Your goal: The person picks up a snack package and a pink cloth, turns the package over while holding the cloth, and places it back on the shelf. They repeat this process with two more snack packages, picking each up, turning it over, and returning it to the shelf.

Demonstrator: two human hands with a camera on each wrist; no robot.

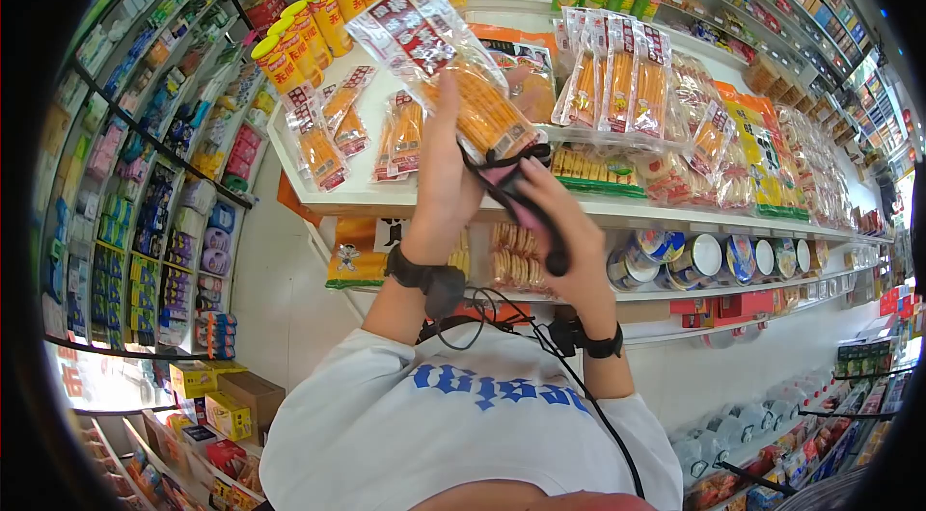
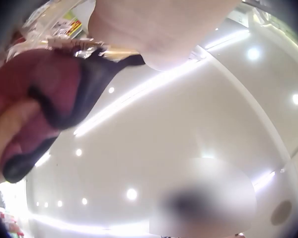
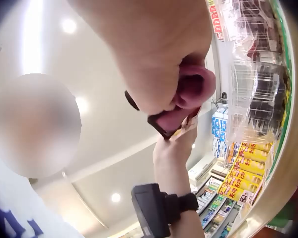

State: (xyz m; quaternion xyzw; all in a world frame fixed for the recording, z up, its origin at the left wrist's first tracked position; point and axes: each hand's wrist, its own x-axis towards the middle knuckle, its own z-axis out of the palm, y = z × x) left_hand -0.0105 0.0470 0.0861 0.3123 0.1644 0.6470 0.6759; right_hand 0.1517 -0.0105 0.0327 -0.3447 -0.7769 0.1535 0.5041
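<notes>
- Head view: left hand (image 1: pixel 451 169) grips a packet (image 1: pixel 473 106) of orange sticks, one digit along its left side, fingertips showing past its right. Packet tilts, far end beyond the left hand, over the shelf (image 1: pixel 362 195).
- Right hand (image 1: pixel 569 222), right of the left hand, grips a pink-and-black cloth (image 1: pixel 526 212); right wrist view shows curled fingers round it, exact pinch hidden.
- Cloth's black edge crosses the packet's near end, between the hands. Pressing or only overlapping: cannot tell.
- Risk: packet slips from the left hand. Likely cause: slick-looking plastic, long end sticking out past the fingers, cloth tugging the near end.
- Risk: sticks snap inside. Cause: rubbing or squeezing too hard; they look thin, probably brittle.
- Risk: yellow cans (image 1: pixel 323 17), beyond and left of the left hand, get knocked. Cause: packet's far end swinging wide or low.
- Risk: small packets (image 1: pixel 318 149) left of the left hand get brushed off the edge. Cause: left forearm sweeping sideways.
- Risk: stood-up packets (image 1: pixel 617 77) beyond the right hand slump. Cause: trailing cloth catching them.
- Risk: cable (image 1: pixel 588 390), bodyward of both hands, snags. Cause: long reach or crossed wrists.
</notes>
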